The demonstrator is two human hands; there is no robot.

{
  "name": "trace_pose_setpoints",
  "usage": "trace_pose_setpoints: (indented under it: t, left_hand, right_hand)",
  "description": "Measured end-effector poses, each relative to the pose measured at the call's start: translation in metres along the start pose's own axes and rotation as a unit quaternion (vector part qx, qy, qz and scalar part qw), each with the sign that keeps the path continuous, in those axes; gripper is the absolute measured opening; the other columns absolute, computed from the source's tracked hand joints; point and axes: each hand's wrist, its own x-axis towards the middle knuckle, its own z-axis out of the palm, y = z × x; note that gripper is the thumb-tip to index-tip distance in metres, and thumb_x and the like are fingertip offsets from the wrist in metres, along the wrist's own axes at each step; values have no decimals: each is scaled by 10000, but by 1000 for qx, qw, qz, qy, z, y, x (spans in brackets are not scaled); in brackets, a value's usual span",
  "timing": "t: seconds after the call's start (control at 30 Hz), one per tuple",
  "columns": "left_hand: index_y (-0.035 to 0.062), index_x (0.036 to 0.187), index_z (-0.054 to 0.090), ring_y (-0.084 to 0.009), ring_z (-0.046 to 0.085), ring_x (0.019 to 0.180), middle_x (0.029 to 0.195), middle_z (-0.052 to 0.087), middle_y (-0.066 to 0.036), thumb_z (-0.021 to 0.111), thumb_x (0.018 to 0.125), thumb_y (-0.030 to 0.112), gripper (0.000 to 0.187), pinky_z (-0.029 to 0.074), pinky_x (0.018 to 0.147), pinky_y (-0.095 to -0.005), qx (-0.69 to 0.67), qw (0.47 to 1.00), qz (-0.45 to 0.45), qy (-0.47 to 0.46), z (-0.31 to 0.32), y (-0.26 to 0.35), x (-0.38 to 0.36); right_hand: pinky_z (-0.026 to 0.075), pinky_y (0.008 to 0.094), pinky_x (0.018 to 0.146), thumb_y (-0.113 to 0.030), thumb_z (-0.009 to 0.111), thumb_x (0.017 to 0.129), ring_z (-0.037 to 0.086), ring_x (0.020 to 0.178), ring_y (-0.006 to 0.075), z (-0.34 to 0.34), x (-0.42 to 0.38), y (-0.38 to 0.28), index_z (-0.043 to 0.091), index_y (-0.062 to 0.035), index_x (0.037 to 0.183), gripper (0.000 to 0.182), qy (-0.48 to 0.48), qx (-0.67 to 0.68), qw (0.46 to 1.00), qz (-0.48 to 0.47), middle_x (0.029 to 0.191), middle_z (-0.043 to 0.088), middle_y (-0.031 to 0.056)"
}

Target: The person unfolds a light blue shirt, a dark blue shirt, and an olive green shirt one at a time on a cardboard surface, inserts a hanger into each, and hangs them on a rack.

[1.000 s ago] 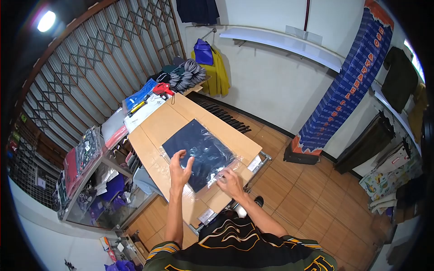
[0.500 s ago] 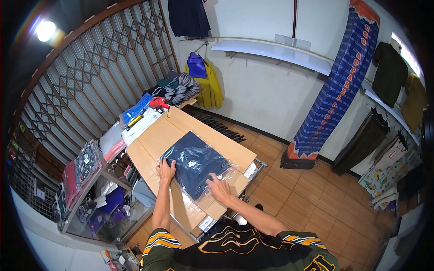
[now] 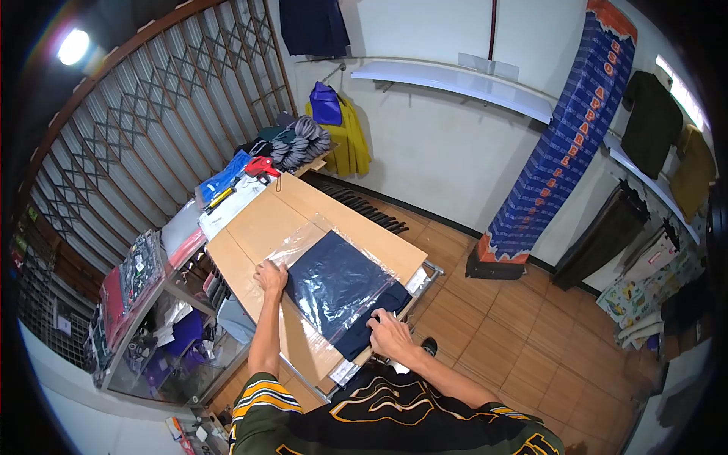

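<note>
A folded navy garment [image 3: 334, 282] lies flat on the tabletop, mostly under the clear film of a plastic bag [image 3: 302, 241]. Its end nearest me sticks out of the bag as bare dark cloth. My left hand [image 3: 270, 277] is closed at the left edge of the bag, fingers curled on the film. At the garment's near right end, my right hand [image 3: 390, 334] has its fingers bent and closed on the bare cloth. Beyond the garment's far side the film lies flat with nothing inside it.
A wooden table [image 3: 250, 212] carries a red tag gun [image 3: 262, 168], a yellow cutter [image 3: 221, 199] and blue packets [image 3: 224, 180] at its far left. A glass display case [image 3: 163, 341] stands left. Grey bundles [image 3: 303, 144] lie at the back; a tall blue banner [image 3: 557, 144] stands right.
The garment has slid toward me and to the right, partly out of the bag. My right hand moved the same way with it. My left hand shifted slightly left with the film.
</note>
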Motion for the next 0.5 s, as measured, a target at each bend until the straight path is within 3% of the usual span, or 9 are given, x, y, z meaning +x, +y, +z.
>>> trace_pose_setpoints:
  t: [0.1,0.13,0.23,0.27,0.33,0.43,0.5]
  left_hand:
    - [14,1428,494,-503,412,1351,1415,451,-354,772,842,262,694,443,1066,-578,-78,994,6,78,14,-9,8]
    - [-5,1441,453,-506,464,1309,1429,425,-359,772,815,209,734,453,1062,-543,-95,991,14,98,15,-11,12]
    - [-37,1377,544,-470,597,1207,1367,548,-330,781,821,228,660,502,1013,-496,-143,975,-145,93,14,-6,23]
    - [-44,1342,580,-454,632,1163,1317,596,-312,778,829,236,616,517,991,-481,-166,971,-170,35,12,-12,33]
    - [-56,1272,652,-421,701,1076,1219,691,-276,770,844,251,540,548,948,-452,-211,949,-218,-81,33,-48,77]
    - [-47,1157,726,-357,737,1036,1098,755,-235,766,863,288,447,565,914,-441,-253,940,-223,-45,47,-63,95]
    - [-52,1225,700,-312,733,1046,1157,745,-230,733,903,245,440,563,902,-407,-324,932,-163,-10,43,-60,91]
  right_hand:
    - [482,570,994,-73,667,807,551,1239,420,11,1,3,689,5,1169,370,100,-16,994,-51,1280,601,217]
    - [352,628,1132,-117,687,842,432,1385,441,17,2,5,669,1,1249,424,79,-6,996,-38,1381,559,240]
    - [272,684,1170,-210,714,890,345,1469,461,30,3,3,644,-10,1314,474,102,-36,994,-15,1486,478,264]
    - [200,746,1168,-309,719,927,259,1510,507,37,3,7,579,-38,1412,573,76,-36,996,-1,1572,377,284]
    - [217,766,1144,-317,711,937,257,1491,552,39,0,5,535,-44,1459,615,77,-41,996,9,1589,338,310]
    - [196,776,1143,-373,675,958,215,1493,585,49,-4,10,449,-59,1541,700,68,-57,996,10,1627,259,338]
    - [176,772,1153,-402,647,971,199,1502,580,54,-7,15,433,-59,1554,709,79,-69,994,-3,1633,241,346]
